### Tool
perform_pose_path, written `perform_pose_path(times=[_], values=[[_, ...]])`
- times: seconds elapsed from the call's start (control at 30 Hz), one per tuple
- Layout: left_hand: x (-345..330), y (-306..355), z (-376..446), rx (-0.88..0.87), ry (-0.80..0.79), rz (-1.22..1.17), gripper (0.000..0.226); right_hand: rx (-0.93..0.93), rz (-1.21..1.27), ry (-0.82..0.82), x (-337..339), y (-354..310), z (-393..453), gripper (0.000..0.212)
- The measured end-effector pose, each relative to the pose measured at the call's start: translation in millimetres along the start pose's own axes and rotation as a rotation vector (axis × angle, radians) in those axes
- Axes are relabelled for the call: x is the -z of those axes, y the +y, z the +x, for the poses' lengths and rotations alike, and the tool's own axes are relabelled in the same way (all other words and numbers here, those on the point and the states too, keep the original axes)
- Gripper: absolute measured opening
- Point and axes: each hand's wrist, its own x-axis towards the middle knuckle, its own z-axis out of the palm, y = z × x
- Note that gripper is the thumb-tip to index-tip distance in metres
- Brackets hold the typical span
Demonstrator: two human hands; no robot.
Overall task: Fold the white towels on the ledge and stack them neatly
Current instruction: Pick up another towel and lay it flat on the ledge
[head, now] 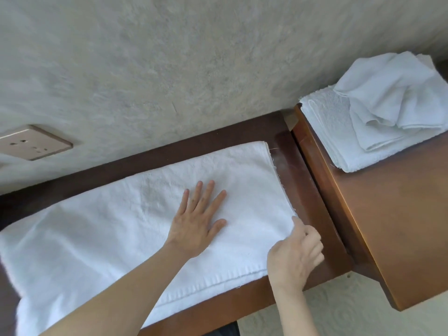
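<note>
A long white towel (pixel 101 229) lies spread flat along the dark wooden ledge (pixel 303 180). My left hand (pixel 198 221) presses flat on its right half, fingers straight and spread. My right hand (pixel 297 255) pinches the towel's right edge near the front corner, fingers curled. On the lighter wooden cabinet (pixel 388 226) to the right sits a folded white towel (pixel 322 122) with a crumpled white towel (pixel 392 98) on top of it.
A textured grey wall (pixel 169 57) rises directly behind the ledge, with a beige socket plate (pixel 31 143) at the left. Pale patterned floor (pixel 339 311) shows below the ledge and cabinet. A narrow gap separates ledge and cabinet.
</note>
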Motion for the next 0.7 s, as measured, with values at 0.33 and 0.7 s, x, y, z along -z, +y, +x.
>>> perform_pose_path(times=[0.33, 0.7], values=[[-27.3, -72.1, -69.2, 0.177, 0.07, -0.068, 0.066, 0.713, -0.319, -0.271, -73.4, -60.3, -25.9, 0.063], [-46.1, -163.0, -161.7, 0.44, 0.106, -0.118, 0.064, 0.576, -0.398, -0.257, -74.9, -70.9, -34.9, 0.062]])
